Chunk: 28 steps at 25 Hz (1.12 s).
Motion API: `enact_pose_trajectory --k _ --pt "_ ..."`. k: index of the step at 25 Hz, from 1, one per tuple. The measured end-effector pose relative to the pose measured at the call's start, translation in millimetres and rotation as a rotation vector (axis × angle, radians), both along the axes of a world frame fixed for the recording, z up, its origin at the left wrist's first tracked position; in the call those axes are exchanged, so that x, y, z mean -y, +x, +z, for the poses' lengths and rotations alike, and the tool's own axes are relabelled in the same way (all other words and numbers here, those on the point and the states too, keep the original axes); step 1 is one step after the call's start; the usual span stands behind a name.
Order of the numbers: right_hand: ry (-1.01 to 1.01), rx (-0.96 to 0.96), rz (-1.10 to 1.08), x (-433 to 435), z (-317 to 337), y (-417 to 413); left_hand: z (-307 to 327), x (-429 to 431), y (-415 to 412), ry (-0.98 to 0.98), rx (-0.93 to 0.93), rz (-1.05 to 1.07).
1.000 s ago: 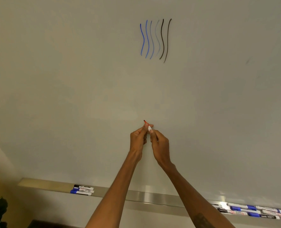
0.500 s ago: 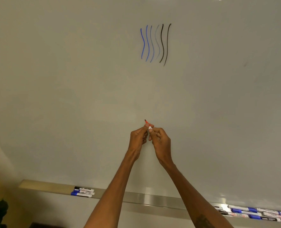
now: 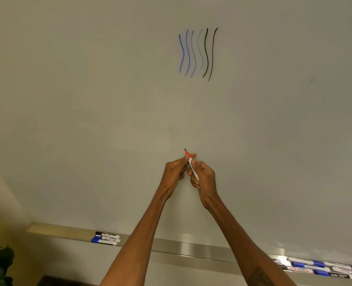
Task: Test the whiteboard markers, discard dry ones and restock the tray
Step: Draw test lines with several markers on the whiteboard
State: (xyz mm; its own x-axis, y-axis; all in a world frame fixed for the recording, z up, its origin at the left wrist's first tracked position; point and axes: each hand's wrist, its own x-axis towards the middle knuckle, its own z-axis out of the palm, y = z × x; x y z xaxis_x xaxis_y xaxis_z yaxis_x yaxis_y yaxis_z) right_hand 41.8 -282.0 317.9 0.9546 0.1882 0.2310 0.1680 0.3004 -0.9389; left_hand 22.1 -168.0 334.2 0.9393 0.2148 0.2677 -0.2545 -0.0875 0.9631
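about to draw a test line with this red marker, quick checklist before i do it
1. Red marker firmly held: ok, the right hand grips its white barrel.
2. Cap off: cannot tell; the left hand pinches the red end, partly hiding it.
3. Bare whiteboard beside the test strokes: ok, open space to their right.
4. Red stroke on the board: not ok, only blue, faint grey and black lines show.
5. More to test afterwards: ok, the tray holds a left group of markers and a right group of markers.
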Motion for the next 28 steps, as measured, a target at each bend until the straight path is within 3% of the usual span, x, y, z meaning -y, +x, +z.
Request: enact_pose_trajectory --k 11,21,25,28 --pt "-0.101 0.107 -0.085 0 3 -5 -19 9 11 -0.265 0.076 0.176" --pt "0.018 0.117 -0.099 -5 27 -13 7 14 8 -0.27 0.087 0.052" --pt "-0.017 0.185 -0.039 1 46 -15 21 10 12 -0.317 0.117 0.03" --pt "0.072 0.129 0.083 7 58 -15 29 8 17 -0.413 0.117 -0.02"
